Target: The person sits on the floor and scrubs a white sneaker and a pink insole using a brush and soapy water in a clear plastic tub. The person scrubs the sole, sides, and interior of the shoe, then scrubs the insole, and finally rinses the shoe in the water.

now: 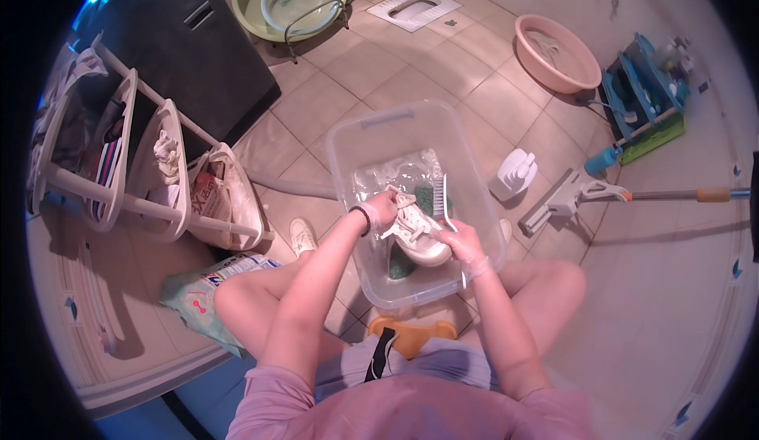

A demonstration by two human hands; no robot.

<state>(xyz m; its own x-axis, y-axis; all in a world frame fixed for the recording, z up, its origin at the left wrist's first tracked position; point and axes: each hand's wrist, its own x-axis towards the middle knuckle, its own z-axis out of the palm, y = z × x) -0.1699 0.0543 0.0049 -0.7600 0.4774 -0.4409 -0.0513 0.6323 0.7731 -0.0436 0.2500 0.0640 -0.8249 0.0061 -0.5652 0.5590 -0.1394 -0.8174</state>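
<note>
A white lace-up shoe (427,247) is held over a clear plastic tub (341,173), its toe turned toward me. My left hand (381,209) is closed on the shoe's ankle end, near the tongue and loose laces. My right hand (463,244) grips a white scrub brush (439,196) by its handle and touches the shoe's toe side. The brush's bristles stick up beside the shoe. Both hands seem covered by thin clear gloves. Below, sudsy water (387,173) lies in the tub, with dark green patches I cannot identify.
Right of the tub stands a white pump bottle (515,174), near a squeegee-headed mop (565,196). A pink basin (563,84) and blue rack (639,92) line the right wall. A green basin (247,5), squat toilet (415,7), and white shelf (178,179) stand farther out.
</note>
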